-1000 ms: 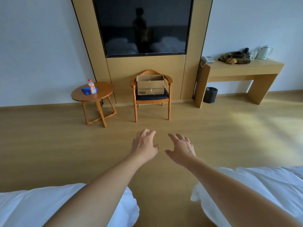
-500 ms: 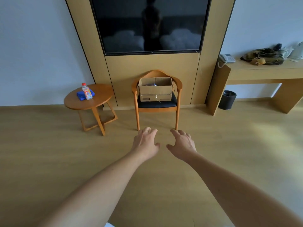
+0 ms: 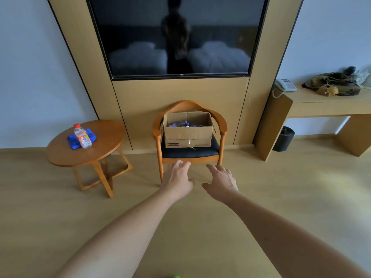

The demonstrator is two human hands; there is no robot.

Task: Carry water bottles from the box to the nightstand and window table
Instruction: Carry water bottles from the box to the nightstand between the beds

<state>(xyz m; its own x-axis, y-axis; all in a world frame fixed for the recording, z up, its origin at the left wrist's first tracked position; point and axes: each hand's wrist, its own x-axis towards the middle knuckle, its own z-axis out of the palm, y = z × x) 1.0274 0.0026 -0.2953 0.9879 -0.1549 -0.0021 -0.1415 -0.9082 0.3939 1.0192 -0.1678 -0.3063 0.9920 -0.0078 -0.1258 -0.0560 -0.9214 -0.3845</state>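
Closer now than a second ago, the open brown cardboard box [image 3: 188, 129] on the wooden armchair [image 3: 189, 152] shows water bottles [image 3: 179, 124] inside. Left hand [image 3: 177, 179] and right hand [image 3: 220, 181] reach forward, fingers spread, holding nothing; pickup comes next.

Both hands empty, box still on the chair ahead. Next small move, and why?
Probably keep stepping forward until the hands reach over the box's open top. Both the left hand and right hand are open, hold nothing and hang short of the chair. The bottles lie inside the box, beyond reach for now, so a grasp looks premature.
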